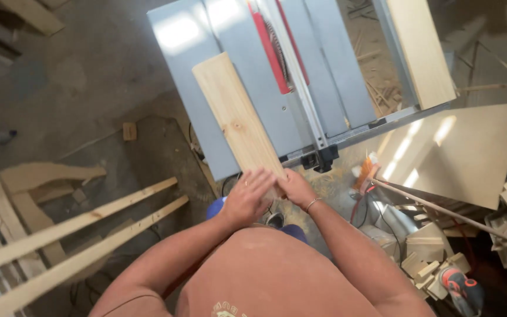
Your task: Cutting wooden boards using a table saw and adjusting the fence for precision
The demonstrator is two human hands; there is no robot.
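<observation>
A pale pine board (237, 114) lies lengthwise on the grey table saw (324, 64), left of the red blade insert (271, 56) and the metal fence rail (300, 88). Its near end hangs over the saw's front edge. My left hand (247, 196) lies flat on top of that near end with the fingers spread. My right hand (294, 186) grips the same end from the right side, a bracelet on its wrist. The blade is partly visible beside the red insert.
A second board (421, 47) leans at the saw's right side. A large plywood sheet (459, 152) lies right. Two long wooden strips (77, 232) rest at the left. Offcuts and a power tool (459, 287) crowd the lower right. Sawdust covers the floor.
</observation>
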